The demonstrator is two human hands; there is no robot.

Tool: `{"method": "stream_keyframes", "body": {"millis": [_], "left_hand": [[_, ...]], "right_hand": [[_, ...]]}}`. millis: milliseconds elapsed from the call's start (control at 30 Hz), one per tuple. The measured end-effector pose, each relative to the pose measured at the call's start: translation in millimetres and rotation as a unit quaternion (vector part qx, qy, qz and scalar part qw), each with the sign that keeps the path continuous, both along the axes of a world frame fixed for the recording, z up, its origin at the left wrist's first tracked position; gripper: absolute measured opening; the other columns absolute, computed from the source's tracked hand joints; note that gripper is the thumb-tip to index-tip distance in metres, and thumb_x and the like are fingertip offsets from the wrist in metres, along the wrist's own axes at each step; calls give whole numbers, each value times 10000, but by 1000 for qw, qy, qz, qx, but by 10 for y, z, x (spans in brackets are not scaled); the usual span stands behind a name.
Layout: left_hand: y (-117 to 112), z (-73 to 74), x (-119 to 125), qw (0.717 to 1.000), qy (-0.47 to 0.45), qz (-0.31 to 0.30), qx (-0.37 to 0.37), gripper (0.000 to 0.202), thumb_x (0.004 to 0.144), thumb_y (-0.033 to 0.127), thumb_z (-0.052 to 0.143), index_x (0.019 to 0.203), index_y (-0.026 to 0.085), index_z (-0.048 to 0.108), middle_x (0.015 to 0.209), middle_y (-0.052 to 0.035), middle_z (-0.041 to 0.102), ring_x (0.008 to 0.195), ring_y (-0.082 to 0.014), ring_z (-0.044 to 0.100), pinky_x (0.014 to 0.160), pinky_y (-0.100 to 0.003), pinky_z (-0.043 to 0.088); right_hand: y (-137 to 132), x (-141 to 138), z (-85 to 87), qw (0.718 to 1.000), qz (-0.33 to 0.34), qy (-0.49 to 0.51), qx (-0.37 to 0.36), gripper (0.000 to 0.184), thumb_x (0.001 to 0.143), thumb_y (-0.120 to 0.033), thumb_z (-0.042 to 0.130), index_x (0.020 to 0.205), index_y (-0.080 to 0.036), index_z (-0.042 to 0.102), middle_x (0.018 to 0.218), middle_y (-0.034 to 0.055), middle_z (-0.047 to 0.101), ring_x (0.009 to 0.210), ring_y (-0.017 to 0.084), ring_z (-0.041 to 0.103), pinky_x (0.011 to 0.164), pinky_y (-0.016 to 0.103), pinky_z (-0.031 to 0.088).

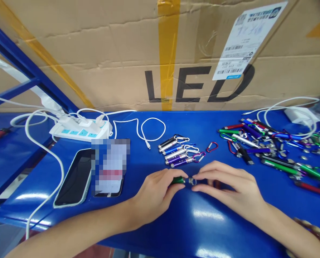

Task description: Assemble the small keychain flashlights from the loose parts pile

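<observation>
My left hand [157, 188] pinches a small green metal flashlight tube [178, 180] between thumb and fingers, its end pointing right. Facing it, my right hand [229, 184] is closed in a pinch on a small silver end cap [192, 181] with a ring on it. The cap lies close to the tube's end; whether they touch I cannot tell. Just beyond my hands, several small flashlights [176, 152] in black, blue, silver and purple lie side by side, with carabiner clips at their right ends. A loose red carabiner [212, 146] rests to their right.
Loose flashlight tubes, clips and button cells form a pile [256, 139] at the right. On the left lie two phones [75, 177] and a white power strip [79, 130] with cables. A large cardboard box [117, 53] stands behind the blue table [216, 229].
</observation>
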State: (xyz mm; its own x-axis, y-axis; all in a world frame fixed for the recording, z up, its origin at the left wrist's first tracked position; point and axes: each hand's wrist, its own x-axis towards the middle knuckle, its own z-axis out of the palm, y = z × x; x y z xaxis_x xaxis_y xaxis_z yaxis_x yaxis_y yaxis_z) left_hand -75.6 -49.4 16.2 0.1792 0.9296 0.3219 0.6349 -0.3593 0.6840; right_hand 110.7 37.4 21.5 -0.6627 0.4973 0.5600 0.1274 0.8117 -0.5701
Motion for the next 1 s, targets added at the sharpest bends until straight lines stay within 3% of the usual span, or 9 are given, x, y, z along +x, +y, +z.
{"method": "stream_keyframes", "body": {"millis": [167,367,533,733,800,833,900,1000], "left_hand": [[17,-18,15,999,30,-28,29,142,934,192,427,1022,161,535,869,-27,692,719,-131,646,689,-236,512],[28,-8,31,998,32,-35,44,170,954,208,378,1025,156,523,832,-29,691,698,-124,650,656,-221,516],[13,-29,16,996,66,-4,55,175,962,218,355,1011,173,518,838,-18,686,698,-123,650,659,-235,514],[-9,42,3,973,183,49,130,169,956,149,331,957,164,499,782,-19,671,652,-153,605,594,-280,478],[-11,130,-6,969,197,79,129,159,952,143,336,974,156,492,794,-32,665,715,-166,610,664,-308,501],[-14,182,-19,968,200,95,121,152,948,133,340,993,155,484,822,-35,665,772,-170,615,770,-353,501],[-34,284,-76,966,208,123,91,167,936,101,336,1017,170,464,876,-23,662,837,-163,616,996,-495,367],[-108,397,-289,952,218,204,64,180,918,107,333,1013,195,458,860,-4,651,805,-167,622,1064,-614,172]], "right_hand": [[79,55,-24,996,-6,-39,77,147,827,-298,604,854,-173,676,784,26,678,555,64,613,471,155,473],[203,156,-23,985,-28,-70,158,143,869,-261,550,882,-161,653,784,11,714,672,93,674,580,165,519],[295,159,-66,974,-70,-68,206,173,865,-289,553,858,-152,659,743,17,725,592,106,673,558,195,526],[265,156,-47,960,-61,-90,258,160,866,-268,558,914,-157,662,769,11,728,603,131,676,536,242,518],[239,157,-15,951,-67,-93,286,148,849,-252,586,938,-158,659,781,6,729,597,132,672,560,252,517],[228,154,1,948,-71,-91,296,146,837,-243,603,945,-160,656,786,3,730,596,132,671,575,254,517],[216,144,30,943,-72,-85,313,152,814,-224,636,953,-164,648,794,-5,730,607,127,671,604,253,517],[225,126,71,938,-63,-71,333,171,786,-213,670,948,-169,638,779,-21,728,602,114,665,604,246,513]]}}
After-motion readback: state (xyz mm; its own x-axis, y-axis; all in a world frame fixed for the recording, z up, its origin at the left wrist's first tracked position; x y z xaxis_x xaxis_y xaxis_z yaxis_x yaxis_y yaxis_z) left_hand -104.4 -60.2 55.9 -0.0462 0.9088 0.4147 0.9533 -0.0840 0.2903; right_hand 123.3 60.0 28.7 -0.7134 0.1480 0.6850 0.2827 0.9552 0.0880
